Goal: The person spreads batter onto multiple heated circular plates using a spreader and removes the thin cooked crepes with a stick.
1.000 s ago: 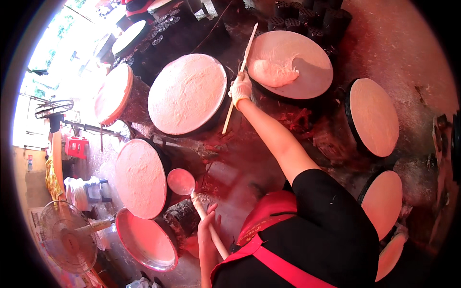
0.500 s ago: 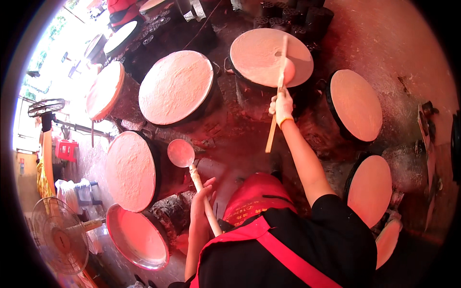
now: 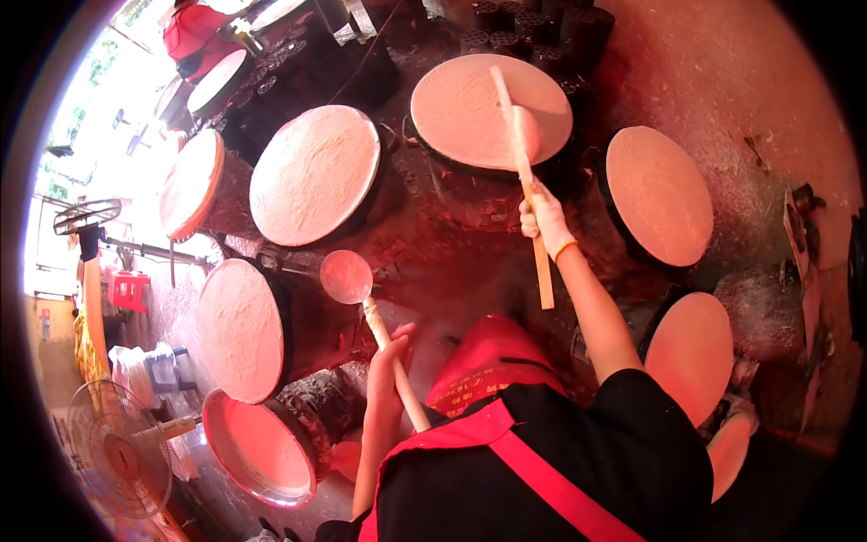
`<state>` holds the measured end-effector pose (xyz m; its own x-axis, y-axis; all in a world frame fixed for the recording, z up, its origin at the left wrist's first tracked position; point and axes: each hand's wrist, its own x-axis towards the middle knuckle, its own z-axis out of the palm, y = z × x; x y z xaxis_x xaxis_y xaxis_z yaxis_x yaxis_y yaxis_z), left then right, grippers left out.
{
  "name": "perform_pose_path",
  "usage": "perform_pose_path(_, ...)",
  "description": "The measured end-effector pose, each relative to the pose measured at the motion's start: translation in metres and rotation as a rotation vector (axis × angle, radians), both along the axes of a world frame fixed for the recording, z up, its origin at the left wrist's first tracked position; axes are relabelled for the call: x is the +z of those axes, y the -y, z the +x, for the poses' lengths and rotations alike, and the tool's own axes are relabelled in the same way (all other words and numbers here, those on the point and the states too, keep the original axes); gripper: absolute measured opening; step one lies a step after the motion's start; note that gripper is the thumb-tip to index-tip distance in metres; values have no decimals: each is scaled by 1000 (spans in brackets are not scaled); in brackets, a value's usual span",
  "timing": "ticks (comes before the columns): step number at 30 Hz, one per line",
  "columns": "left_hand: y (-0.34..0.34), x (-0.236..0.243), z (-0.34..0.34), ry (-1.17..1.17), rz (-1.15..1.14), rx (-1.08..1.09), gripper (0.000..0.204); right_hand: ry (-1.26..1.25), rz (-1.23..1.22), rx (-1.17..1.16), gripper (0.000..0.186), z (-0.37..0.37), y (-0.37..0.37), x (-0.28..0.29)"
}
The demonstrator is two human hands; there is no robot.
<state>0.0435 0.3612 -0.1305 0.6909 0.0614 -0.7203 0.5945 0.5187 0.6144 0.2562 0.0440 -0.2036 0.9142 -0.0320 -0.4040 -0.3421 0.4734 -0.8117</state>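
Note:
My right hand (image 3: 546, 217), in a pale glove, is closed around a long flat wooden stick (image 3: 544, 280). The stick's upper part lies over a round griddle (image 3: 456, 108) coated in pale batter, with a rounded lump (image 3: 528, 135) against it. My left hand (image 3: 391, 355) holds a ladle (image 3: 346, 276) by its long wooden handle, fingers loosely around it. The ladle's round bowl hangs beside a batter-covered griddle (image 3: 239, 330) on the left.
More coated griddles (image 3: 659, 194) on dark round stoves surround me. A shallow pan (image 3: 262, 447) and a standing fan (image 3: 117, 447) are at lower left, a red stool (image 3: 128, 291) at left. A person in red (image 3: 194, 36) works at upper left, near stacked black cylinders (image 3: 501, 41).
My right hand and the stick have swept right across the upper griddle, carrying the lump; the bare patch there is gone. The person in red shows more at upper left as my view shifts.

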Motion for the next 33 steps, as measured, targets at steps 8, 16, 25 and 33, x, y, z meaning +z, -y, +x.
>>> perform_pose_path(8, 57, 21, 41, 12, -13, -72, 29, -45, 82, 393, 37, -11, 6, 6)
perform_pose_path(16, 100, 22, 65, 53, -87, -51, 24, -54, -135, 272, 40, 39, 145, 20)
perform_pose_path(25, 127, 39, 82, 98, -76, -49, 21, 60, -418, 323, 38, 73, 98, 45)
perform_pose_path(33, 114, 41, 95, 150, -114, -138, 18, -24, -263, 135, 41, 41, 39, 34)
